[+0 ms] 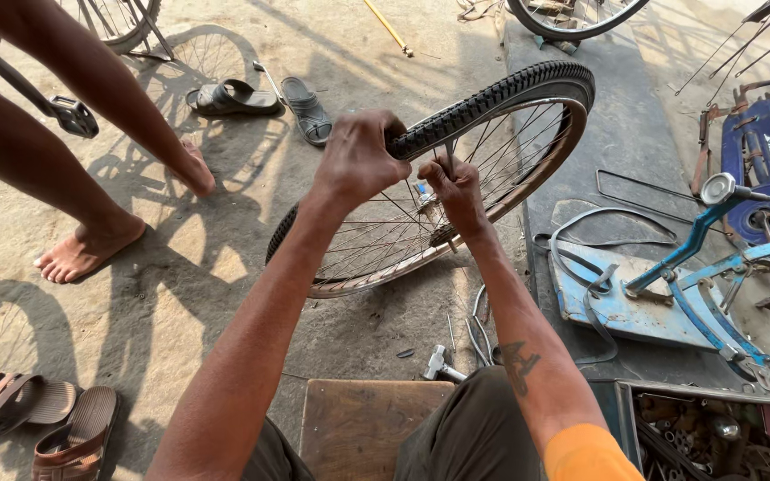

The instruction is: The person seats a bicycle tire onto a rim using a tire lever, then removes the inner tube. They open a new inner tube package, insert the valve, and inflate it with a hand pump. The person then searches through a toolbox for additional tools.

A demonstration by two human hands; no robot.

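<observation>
**Both hands on a bicycle wheel**

The left hand closes in a fist around the black tyre at the top of the wheel, which stands tilted on the ground. The right hand pinches a thin metal tool at the rim. A hammer lies near the knees; a blue bicycle frame lies to the right.

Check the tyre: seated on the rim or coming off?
Partly off. The tyre is lifted clear of the rim where the left hand grips it; right hand works a lever there.
</observation>
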